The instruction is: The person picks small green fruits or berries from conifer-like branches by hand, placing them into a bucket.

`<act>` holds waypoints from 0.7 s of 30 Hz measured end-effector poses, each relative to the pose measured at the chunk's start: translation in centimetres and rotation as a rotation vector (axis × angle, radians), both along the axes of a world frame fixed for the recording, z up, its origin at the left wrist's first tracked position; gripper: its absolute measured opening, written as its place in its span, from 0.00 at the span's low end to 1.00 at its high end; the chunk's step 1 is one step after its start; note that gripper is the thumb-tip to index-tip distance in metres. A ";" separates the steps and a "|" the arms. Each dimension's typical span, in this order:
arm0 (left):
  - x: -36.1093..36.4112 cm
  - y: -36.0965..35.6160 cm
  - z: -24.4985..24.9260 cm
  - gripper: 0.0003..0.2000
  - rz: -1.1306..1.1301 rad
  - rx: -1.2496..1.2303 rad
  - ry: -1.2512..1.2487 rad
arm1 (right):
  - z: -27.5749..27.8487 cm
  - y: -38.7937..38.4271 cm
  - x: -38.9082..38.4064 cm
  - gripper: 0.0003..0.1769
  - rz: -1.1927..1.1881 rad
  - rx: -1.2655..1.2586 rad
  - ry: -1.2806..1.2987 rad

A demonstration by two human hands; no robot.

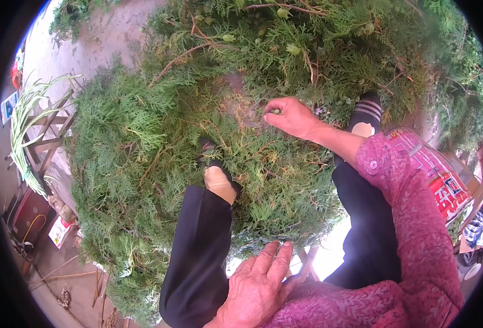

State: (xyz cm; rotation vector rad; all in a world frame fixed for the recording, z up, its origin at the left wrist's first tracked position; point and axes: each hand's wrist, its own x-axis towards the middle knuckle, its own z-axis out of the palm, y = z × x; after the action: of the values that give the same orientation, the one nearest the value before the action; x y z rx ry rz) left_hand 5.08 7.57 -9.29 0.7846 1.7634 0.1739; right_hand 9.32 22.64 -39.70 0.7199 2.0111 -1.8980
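Observation:
My right hand [293, 117] reaches out over the cut evergreen branches, its thumb and fingers closed on a small round green cone [277, 111]. Similar green cones [293, 49] show among the sprays at the top of the view. My left hand [256, 285] lies near my lap by the dark trouser leg [200, 246], fingers stretched out and holding nothing. Feathery green branches [137, 131] with brown twigs cover the floor around both my feet.
A pink and red printed bag [432, 175] stands to the right, beside my sleeve. On the left, long green stalks [25, 136] hang over a wooden frame [50, 136]. A dark red box [31, 218] and thin sticks [66, 277] lie lower left.

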 end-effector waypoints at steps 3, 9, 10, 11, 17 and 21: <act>0.0 -0.1 -0.1 0.25 0.005 0.011 -0.001 | 0.4 -0.3 -0.1 0.14 0.003 0.130 -0.184; 0.0 -0.2 0.0 0.25 0.017 0.012 -0.004 | -0.3 -0.7 -0.5 0.11 0.279 0.451 -0.044; 0.0 -0.2 0.0 0.26 0.025 0.008 -0.002 | -0.4 -0.7 -0.7 0.11 0.279 0.452 -0.045; 0.0 -0.2 0.0 0.26 0.026 0.010 -0.003 | -0.4 -0.9 -1.0 0.08 0.322 0.554 0.009; -0.2 -0.3 0.2 0.25 0.049 0.029 -0.015 | -0.2 -1.6 -1.7 0.08 0.422 0.691 0.053; -0.2 -0.6 1.5 0.25 0.031 0.050 0.030 | -1.8 -1.5 -2.3 0.10 -0.001 0.336 0.293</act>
State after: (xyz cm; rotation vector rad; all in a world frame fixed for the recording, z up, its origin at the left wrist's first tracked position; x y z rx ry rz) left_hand 4.86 6.93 -7.74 0.7999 1.8060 0.2288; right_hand 7.04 21.12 -41.55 0.5416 2.5510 -1.7699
